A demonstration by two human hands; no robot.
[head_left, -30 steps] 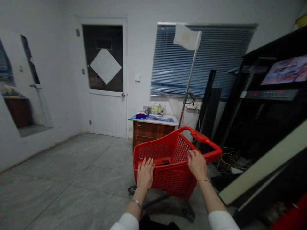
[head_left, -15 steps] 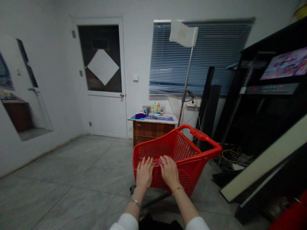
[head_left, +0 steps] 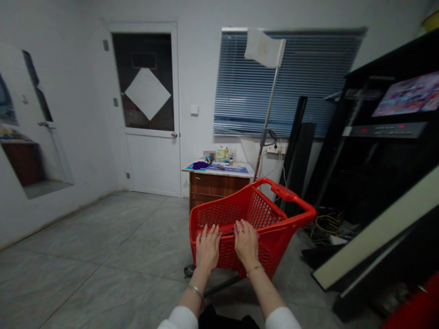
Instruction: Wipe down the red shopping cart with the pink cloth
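A red plastic shopping cart (head_left: 222,208) with perforated walls stands in front of me, its handle towards the right. My left hand (head_left: 207,249) holds the near side rim, fingers curled over the top edge. Just right of it, my right hand (head_left: 246,244) presses a pink cloth (head_left: 257,235) against the same rim. Most of the cloth is hidden under the fingers. The fingertips of both hands point into the basket.
Behind the cart is a brown cabinet (head_left: 219,184) with bottles and a purple cloth (head_left: 200,165) on top. A flag on a pole (head_left: 270,100) leans beside it. Long panels (head_left: 373,233) and cables (head_left: 329,224) lie at the right. A white door (head_left: 154,162) is at the back.
My right hand has slid a little to the right along the rim with the pink cloth, widening the gap between the hands. My left hand stays nearly in place.
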